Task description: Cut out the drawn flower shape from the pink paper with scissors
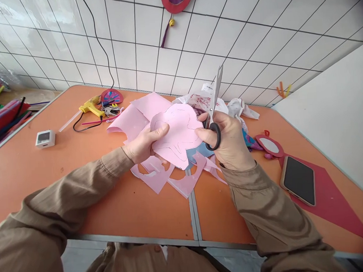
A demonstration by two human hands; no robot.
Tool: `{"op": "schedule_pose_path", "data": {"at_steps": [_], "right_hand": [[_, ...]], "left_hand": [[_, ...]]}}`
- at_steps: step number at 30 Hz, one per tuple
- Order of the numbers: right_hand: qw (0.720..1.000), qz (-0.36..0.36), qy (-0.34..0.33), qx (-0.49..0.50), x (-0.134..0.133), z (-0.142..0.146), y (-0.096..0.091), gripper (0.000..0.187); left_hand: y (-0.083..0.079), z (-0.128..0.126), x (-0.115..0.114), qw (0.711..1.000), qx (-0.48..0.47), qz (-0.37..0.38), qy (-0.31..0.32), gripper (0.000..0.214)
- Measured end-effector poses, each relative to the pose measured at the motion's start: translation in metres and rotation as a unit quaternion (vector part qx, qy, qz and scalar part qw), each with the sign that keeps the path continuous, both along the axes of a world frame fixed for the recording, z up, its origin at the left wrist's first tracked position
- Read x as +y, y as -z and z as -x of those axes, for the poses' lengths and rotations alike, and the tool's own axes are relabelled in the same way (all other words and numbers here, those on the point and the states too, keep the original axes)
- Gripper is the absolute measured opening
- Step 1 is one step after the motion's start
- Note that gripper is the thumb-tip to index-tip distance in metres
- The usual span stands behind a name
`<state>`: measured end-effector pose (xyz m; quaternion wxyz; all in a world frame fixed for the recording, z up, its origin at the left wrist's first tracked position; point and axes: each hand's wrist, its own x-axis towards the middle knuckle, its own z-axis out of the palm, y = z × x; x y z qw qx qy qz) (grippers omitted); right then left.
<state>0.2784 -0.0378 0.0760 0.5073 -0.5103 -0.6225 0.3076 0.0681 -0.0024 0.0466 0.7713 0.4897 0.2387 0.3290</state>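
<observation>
A pink cutout [176,132] with a wavy edge and drawn lines on its face is held up over the table. My left hand [148,143] grips its left side, thumb on top and fingers underneath. With thumb and fingertips my right hand [231,139] touches its right edge, while scissors [213,105] with black handles hang on that hand, blades pointing up and looking closed. Beneath the cutout lie pink scraps [159,179] with curved cut edges and a blue piece [201,151], partly covered. Larger pink sheets [152,107] rest behind.
On the orange table [112,206] a yellow glue gun [92,107], keys [110,110] and a small white box [45,138] lie left. To the right are a phone [298,180], a red sheet [335,196] and a red-framed oval [270,145]. A tiled wall [126,41] stands behind.
</observation>
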Motion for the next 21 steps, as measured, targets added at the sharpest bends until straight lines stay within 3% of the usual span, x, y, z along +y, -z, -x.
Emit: {"op": "schedule_pose_path", "data": {"at_steps": [6,8,15,21], "right_hand": [[1.0,0.003,0.01,0.009,-0.001,-0.001,-0.001,0.02],[1.0,0.005,0.011,0.02,-0.001,0.001,-0.002,0.022],[0.999,0.029,-0.004,0.031,-0.003,0.007,0.0,0.028],[0.998,0.028,-0.004,0.049,0.002,0.005,0.005,0.023]], "left_hand": [[0.003,0.002,0.007,0.997,-0.077,0.002,-0.017,0.047],[0.003,0.002,0.008,0.998,-0.064,-0.007,-0.002,0.044],[0.0,0.0,-0.001,0.998,-0.07,-0.007,-0.002,0.056],[0.001,-0.004,-0.002,0.996,-0.047,0.006,-0.081,0.033]]}}
